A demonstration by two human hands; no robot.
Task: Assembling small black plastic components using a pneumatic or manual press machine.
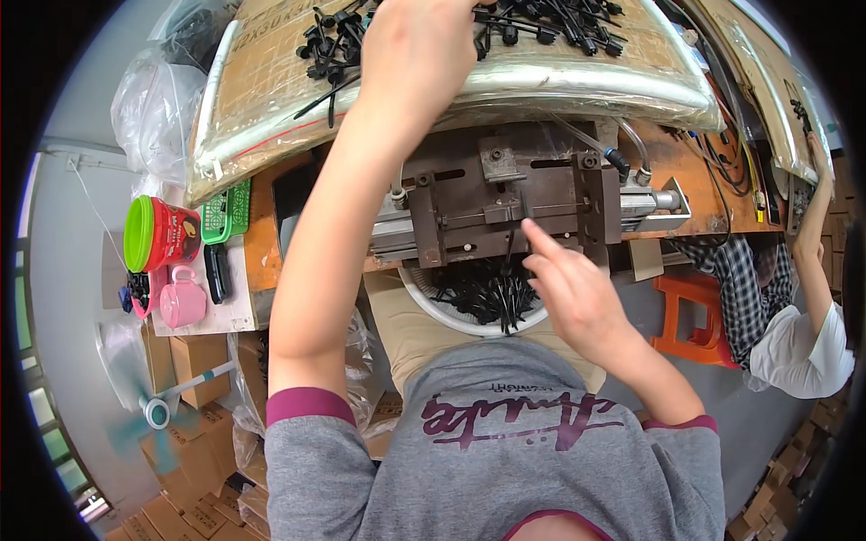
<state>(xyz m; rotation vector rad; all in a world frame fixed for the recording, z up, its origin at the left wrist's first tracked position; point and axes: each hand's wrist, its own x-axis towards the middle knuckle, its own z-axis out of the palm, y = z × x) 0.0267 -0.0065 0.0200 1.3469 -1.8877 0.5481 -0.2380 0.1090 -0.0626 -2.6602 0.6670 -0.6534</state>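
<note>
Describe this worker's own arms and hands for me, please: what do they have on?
The left hand and right hand are bare, with no gloves or wristbands visible. Both forearms are uncovered too. The short sleeves are heathered grey, edged with plain maroon bands.

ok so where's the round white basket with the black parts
In the head view, the round white basket is just below the middle of the picture, in front of the person's grey shirt, under the near edge of the dark metal fixture.

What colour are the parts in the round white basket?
The parts are black, clearest in the head view.
</note>
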